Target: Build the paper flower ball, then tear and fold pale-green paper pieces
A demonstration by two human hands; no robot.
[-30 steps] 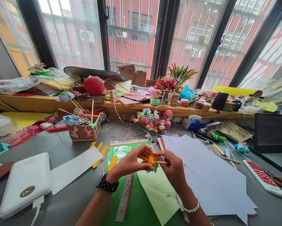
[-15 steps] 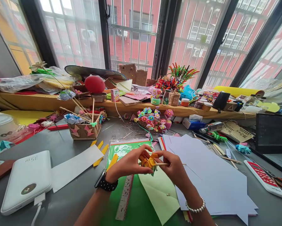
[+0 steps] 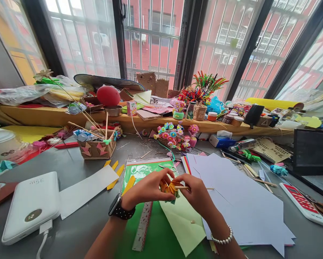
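Note:
Both of my hands meet over the green sheets at the middle of the grey table. My left hand (image 3: 147, 189), with a black watch on its wrist, pinches a small orange and yellow folded paper flower (image 3: 170, 187). My right hand (image 3: 195, 192), wearing a bead bracelet, is closed on a thin wooden stick (image 3: 201, 188) that pokes into the flower and points right. A light green paper sheet (image 3: 183, 225) and a darker green sheet (image 3: 157, 237) lie right under the hands. A metal ruler (image 3: 143, 227) lies beside my left wrist.
White paper sheets (image 3: 239, 205) spread to the right. A white power bank (image 3: 29, 207) with its cable sits at the left, beside a white paper strip (image 3: 88, 190). A cardboard box of sticks (image 3: 98, 148), paper flowers (image 3: 174, 136), a calculator (image 3: 303, 203) and much craft clutter fill the back.
My hands have stayed together on the flower and turned it a little; the fingers have shifted slightly. The view has drifted a bit.

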